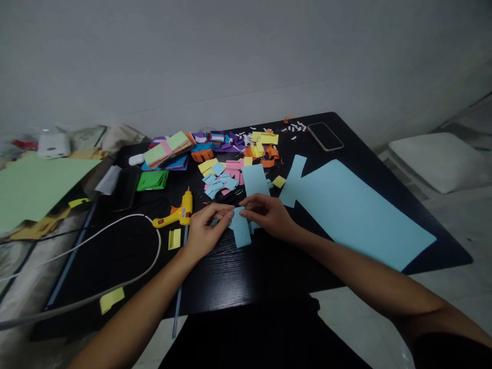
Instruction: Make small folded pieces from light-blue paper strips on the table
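My left hand (pixel 206 229) and my right hand (pixel 270 215) meet over a small light blue paper piece (pixel 241 231) near the middle of the black table (pixel 238 277). Both hands pinch this piece at its upper edge, thumbs and fingertips pressing on it. Just beyond the hands lies another light blue strip (pixel 255 180). A big light blue sheet (pixel 353 212) spreads out to the right of my right hand. A yellow glue gun (pixel 177 213) lies just left of my left hand, its white cord (pixel 115 256) looping toward the table's left edge.
Small blue and pink cut pieces (pixel 221 182) lie behind the hands. Stacks of coloured paper (pixel 171 148), orange and purple scraps (pixel 265 154) and a phone (pixel 325 136) sit at the back. A green sheet (pixel 34 187) lies at left, a white cushion (pixel 442 159) at right.
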The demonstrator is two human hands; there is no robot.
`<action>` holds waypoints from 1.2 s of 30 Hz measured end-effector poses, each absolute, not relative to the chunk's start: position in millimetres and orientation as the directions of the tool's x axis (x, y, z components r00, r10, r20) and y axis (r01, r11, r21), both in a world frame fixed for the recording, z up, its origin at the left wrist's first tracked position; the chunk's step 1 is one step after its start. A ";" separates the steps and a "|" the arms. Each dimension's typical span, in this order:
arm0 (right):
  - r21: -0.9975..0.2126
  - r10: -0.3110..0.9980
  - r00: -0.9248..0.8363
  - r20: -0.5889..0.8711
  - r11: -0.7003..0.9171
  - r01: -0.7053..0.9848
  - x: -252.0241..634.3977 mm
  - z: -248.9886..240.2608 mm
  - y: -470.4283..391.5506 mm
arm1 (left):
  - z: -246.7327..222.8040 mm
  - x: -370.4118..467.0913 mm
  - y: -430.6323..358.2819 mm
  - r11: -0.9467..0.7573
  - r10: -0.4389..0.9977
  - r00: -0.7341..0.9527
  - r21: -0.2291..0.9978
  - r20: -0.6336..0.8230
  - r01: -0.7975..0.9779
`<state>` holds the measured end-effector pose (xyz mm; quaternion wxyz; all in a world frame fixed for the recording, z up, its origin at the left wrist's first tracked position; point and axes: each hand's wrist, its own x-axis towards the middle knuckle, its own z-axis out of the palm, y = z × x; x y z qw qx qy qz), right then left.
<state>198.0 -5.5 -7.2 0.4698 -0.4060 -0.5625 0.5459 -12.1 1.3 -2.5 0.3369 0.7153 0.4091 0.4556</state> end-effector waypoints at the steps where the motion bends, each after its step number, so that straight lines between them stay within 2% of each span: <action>1: -0.995 0.971 -0.219 0.092 0.079 -0.065 197.7 -6.8 -6.1 | -2.2 -11.6 1.1 -0.433 0.895 0.245 0.858 0.374 0.275; 9: -0.992 0.974 -0.198 0.113 0.098 -0.084 196.6 -7.8 -7.4 | -0.1 -8.8 0.5 -0.363 0.918 0.244 0.910 0.313 0.198; 24: -0.989 0.979 -0.146 0.145 0.141 -0.037 195.8 -11.8 -7.7 | 0.7 -7.5 0.8 -0.374 0.910 0.267 0.907 0.318 0.193; 31: -0.983 0.971 -0.157 0.182 0.185 0.006 196.0 -6.4 -10.9 | -1.0 -6.4 -0.3 -0.251 0.947 0.230 0.963 0.223 0.100; 36: -0.970 0.962 -0.135 0.236 0.241 0.017 194.7 -6.2 -12.4 | -1.6 -7.0 -0.1 -0.229 0.958 0.195 0.970 0.210 0.081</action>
